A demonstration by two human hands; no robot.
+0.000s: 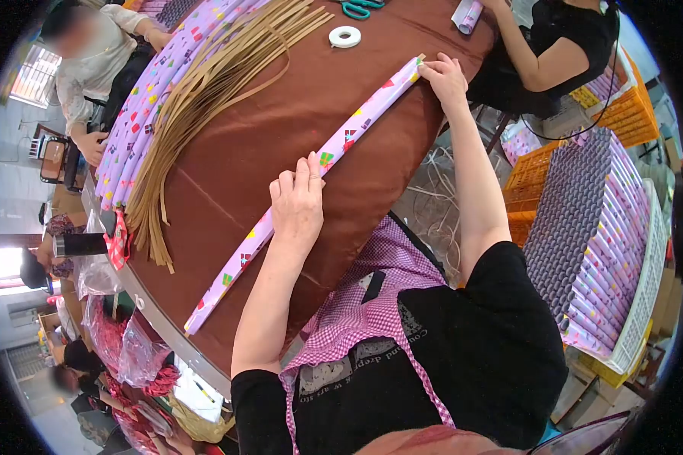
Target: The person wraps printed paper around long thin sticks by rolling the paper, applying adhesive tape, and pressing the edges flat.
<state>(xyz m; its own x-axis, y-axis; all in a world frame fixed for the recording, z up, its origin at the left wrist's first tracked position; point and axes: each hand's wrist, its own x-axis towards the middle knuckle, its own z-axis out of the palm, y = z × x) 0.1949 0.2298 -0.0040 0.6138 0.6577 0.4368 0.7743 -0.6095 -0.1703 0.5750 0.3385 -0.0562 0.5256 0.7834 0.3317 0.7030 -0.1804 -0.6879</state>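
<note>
A long purple roll of patterned paper (231, 274) lies diagonally across the brown tablecloth (228, 152). My left hand (296, 199) rests on the middle of the roll, fingers extended over it. At the roll's upper right end is my right hand (444, 76), its fingertips bent onto the tip, where a bit of brown shows. Whether those fingers pinch the tip is hard to tell. Long brown paper strips (197, 98) lie in a bundle left of the roll, beside a pile of similar purple rolls (140, 106). A white tape roll (344, 36) lies above the paper roll.
Teal scissors (360, 7) lie at the top edge. One person (91, 68) sits at the left, another (565, 57) at the upper right. A white crate (637, 296) full of rolls and orange crates (531, 182) stand to the right. A black cylinder (80, 244) is at the left edge.
</note>
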